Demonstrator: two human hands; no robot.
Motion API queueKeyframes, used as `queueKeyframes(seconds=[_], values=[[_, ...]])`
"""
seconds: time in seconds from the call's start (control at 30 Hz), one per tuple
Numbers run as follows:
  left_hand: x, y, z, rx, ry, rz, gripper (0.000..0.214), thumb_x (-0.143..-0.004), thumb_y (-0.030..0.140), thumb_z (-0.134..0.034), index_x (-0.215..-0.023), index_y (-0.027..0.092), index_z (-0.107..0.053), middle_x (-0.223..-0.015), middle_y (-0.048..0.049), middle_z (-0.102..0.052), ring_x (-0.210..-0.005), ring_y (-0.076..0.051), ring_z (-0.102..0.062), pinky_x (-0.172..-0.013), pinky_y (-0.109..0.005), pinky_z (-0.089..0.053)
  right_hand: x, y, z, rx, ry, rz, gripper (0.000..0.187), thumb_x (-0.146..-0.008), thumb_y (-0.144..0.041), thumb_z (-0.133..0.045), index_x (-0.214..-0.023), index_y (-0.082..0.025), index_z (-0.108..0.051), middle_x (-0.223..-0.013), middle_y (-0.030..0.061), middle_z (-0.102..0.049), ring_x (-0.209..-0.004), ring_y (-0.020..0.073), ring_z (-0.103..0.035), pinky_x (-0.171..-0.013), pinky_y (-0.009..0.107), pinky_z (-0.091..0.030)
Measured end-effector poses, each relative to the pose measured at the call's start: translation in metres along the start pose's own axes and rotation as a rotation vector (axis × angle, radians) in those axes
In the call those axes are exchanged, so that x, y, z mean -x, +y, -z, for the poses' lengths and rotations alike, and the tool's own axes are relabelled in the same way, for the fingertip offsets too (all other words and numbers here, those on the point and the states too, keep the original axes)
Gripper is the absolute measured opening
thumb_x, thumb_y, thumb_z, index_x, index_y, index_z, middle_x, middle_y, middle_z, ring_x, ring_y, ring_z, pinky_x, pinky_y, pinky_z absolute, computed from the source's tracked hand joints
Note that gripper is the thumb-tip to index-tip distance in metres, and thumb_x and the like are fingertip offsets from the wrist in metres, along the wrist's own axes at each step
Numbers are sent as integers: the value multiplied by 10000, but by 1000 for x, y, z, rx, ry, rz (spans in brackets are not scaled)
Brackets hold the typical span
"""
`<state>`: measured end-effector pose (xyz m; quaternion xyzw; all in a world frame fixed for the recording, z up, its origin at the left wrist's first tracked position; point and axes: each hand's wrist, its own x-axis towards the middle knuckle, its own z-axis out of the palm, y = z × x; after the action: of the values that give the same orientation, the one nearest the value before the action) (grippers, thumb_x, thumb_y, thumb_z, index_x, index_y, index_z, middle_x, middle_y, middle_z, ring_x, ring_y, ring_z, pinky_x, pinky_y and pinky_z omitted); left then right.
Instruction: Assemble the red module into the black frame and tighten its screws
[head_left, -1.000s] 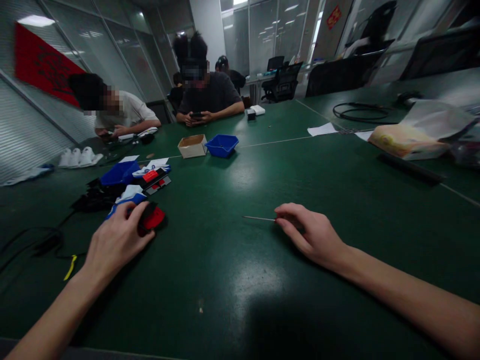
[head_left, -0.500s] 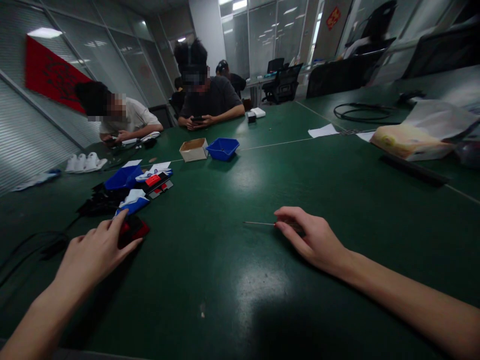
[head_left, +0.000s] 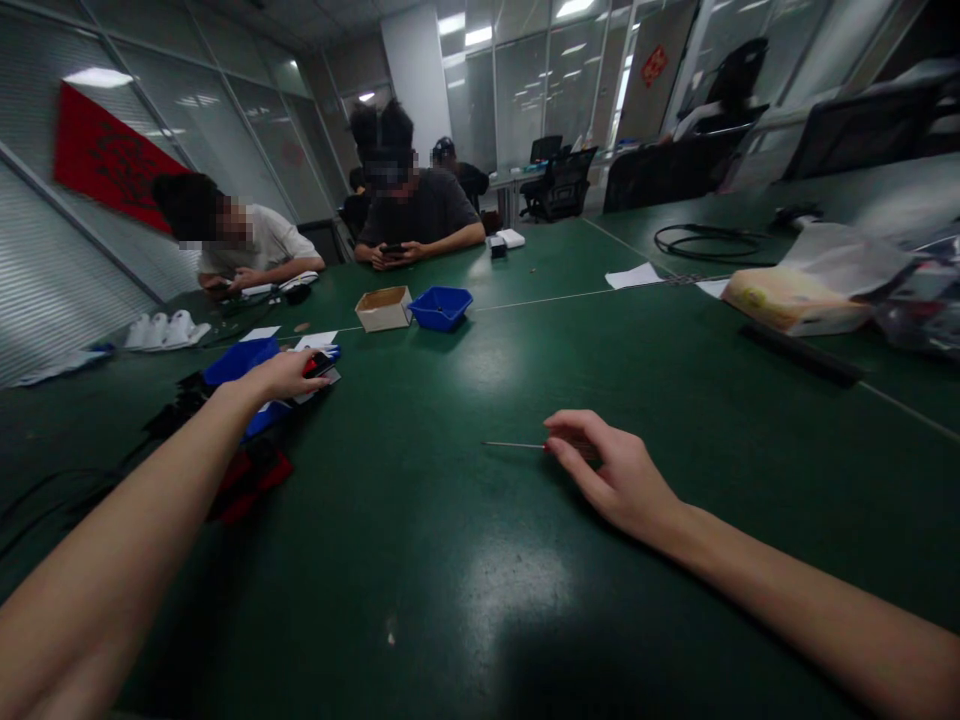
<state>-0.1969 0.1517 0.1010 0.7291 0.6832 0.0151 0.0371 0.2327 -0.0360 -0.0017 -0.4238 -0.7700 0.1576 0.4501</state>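
Right hand [head_left: 611, 462]'s got fingers curled round a screwdriver [head_left: 514, 445], not on any part yet. Left hand [head_left: 279, 378]'s at a red-and-black piece [head_left: 318, 366] toward the table [head_left: 637, 620]'s left edge, can't tell if gripped.

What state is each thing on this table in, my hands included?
Left hand: at a red-and-black piece, grip unclear
Right hand: curled around a thin tool
Thin tool: held, metal shaft exposed
Beige box: upright, open-topped
Blue tray beside the box: upright, open-topped
Black cable: coiled
White paper: lying on the table
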Motion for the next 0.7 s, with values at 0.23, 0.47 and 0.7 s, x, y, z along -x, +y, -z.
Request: queueKeyframes(seconds=[0.23, 0.47, 0.7], values=[[37, 15, 29, 68, 149, 90, 620, -853, 457, -580, -1344, 80, -541, -1344, -193, -625, -1300, -441, -515, -1043, -522, -399, -1, 1, 0, 28, -14, -4, 168, -999, -286, -510, -1108, -181, -585, -888, 59, -730, -720, 168, -711, -612, 268, -584], [97, 109, -22, 667, -18, 45, 433, -989, 325, -278, -1166, 87, -595, -1091, -133, -764, -935, -245, -748, -806, -371, -599, -3, 9, 5, 228, -140, -22, 160, -986, -292, -522, -1029, -192, -640, -933, 63, -685, -787, 195, -664, -682, 327, -545], [146, 201, -94, 1061, -358, -201, 319, -970, 329, -451, -1139, 143, -647, -999, -125, -767, -772, -191, -746, -712, -326, -604, -4, 12, 4, 308, -194, -25, 182, -992, -279, -513, -1053, -172, -647, -1009, 98, -640, -934, 242, -614, -804, 404, -530]])
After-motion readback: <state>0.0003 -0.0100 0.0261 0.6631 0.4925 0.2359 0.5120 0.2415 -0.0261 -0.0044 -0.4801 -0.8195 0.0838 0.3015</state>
